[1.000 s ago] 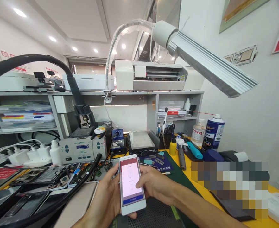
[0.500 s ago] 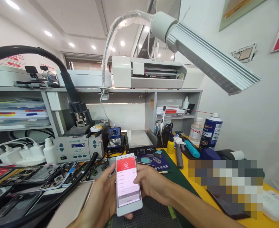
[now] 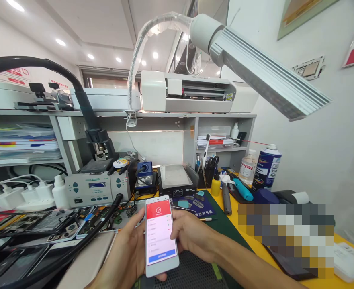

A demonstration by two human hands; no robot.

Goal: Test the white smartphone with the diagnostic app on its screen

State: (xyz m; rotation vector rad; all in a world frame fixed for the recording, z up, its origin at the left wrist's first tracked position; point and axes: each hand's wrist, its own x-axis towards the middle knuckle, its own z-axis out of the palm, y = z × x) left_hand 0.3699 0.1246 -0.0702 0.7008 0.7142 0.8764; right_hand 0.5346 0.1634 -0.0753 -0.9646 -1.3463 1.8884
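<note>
A white smartphone (image 3: 160, 237) with a lit screen, red at the top with a list below and a blue bar at the bottom, is held upright over the near edge of the bench. My left hand (image 3: 127, 253) wraps round its left side and underside. My right hand (image 3: 191, 233) grips its right edge, with the thumb resting on the screen. Both hands are closed on the phone.
A soldering station (image 3: 97, 188), a hot plate (image 3: 177, 180), a spray can (image 3: 266, 166), bottles and hand tools stand at the back of the yellow bench (image 3: 237, 216). Dismantled phones (image 3: 53, 224) lie at the left. A lamp head (image 3: 264, 80) hangs overhead.
The phone's screen went from a pink page to a red-topped list, and a blue bar now shows at its bottom. The phone and hands shifted slightly left in view.
</note>
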